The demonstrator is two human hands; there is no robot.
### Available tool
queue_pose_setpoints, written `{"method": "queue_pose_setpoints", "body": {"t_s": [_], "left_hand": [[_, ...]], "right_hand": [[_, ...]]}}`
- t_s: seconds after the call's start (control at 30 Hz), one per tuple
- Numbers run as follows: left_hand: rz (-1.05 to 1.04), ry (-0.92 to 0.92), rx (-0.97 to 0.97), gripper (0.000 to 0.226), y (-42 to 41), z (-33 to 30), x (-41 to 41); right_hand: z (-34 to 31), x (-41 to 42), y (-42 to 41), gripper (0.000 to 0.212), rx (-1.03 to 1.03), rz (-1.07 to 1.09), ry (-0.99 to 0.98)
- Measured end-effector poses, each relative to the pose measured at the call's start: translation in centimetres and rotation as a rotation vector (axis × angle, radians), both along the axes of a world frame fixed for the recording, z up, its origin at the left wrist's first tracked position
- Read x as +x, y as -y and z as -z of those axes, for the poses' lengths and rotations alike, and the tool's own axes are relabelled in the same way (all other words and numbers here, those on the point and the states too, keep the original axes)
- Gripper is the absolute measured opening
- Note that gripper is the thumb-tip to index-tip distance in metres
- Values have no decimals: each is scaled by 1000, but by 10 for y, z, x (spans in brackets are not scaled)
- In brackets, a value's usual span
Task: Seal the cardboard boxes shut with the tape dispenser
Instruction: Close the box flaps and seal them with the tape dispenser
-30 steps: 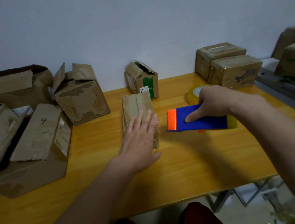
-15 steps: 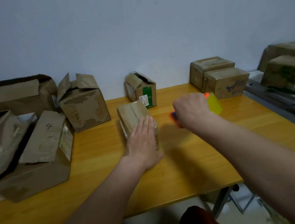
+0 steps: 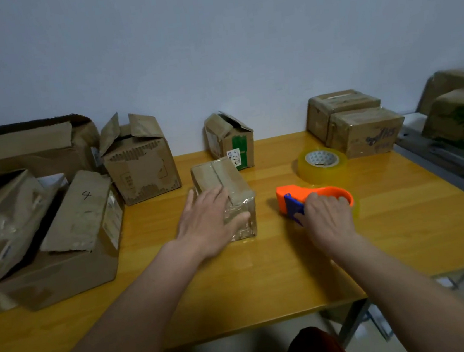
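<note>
front: bare table | left: open boxes | right-rear: tape roll

Yellow wood table w/ spare tape roll on it.

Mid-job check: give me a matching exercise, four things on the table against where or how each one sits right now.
Things:
1. tape dispenser
2. spare tape roll
3. small taped box
4. box with green label

States:
A. flaps open, near the wall
B. under the left hand
C. lying flat, untouched
D. held by the right hand

Pairs: 1-D, 2-C, 3-B, 4-A
</note>
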State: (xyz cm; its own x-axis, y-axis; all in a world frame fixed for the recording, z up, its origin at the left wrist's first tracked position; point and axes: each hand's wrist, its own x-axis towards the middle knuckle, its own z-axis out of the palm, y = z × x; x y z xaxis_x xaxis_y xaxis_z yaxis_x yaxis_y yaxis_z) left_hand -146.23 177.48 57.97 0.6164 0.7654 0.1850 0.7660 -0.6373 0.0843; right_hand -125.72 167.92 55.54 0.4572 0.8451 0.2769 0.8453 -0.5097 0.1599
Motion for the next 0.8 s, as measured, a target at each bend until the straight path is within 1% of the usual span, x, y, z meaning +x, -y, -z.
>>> {"method": "queue_pose_setpoints", "body": {"t_s": [0.07,0.13,0.17,0.2,0.23,0.27,0.3,0.33,0.4,0.47,0.6,0.63,0.7,0.73,0.8], "left_hand": [[20,25,-17,74,-6,2,-5],[29,20,-40,71,-9,4,-9],[36,8,-44,73,-11,4,-10],[44,0,-38,75,-13,5,-12],[54,1,-30,78,-15,5,-13],[61,17,-22,80,-17,5,-14],[62,49,-20,82,-19,5,-15],[63,83,-24,82,-20,6,-17],[95,112,-26,75,-22,8,-20],[128,124,-32,66,-23,10,-25],[190,99,-106,76,-31,6,-33],[203,109,-132,76,-33,5,-34],[213,153,-174,69,-36,4,-34],[213,172,-180,63,-37,5,-34],[222,207,-160,56,-37,10,-32]], "right_hand": [[8,1,2,41,-56,19,-45],[6,2,5,49,-95,54,-97],[1,2,5,53,-84,77,-109],[-6,1,5,54,-7,62,-115],[-12,-4,4,48,140,-7,-137],[-17,-12,3,38,321,-132,-205],[-22,-24,0,29,476,-273,-326],[-26,-37,-4,24,568,-385,-485],[-30,-63,-18,29,609,-467,-800],[-31,-79,-33,37,565,-449,-1010],[-35,-78,-68,40,532,-379,-1186],[-34,-75,-76,39,518,-372,-1220],[-27,-72,-86,36,530,-371,-1306],[-20,-73,-89,36,584,-377,-1360],[-5,-78,-92,39,785,-358,-1447]]}}
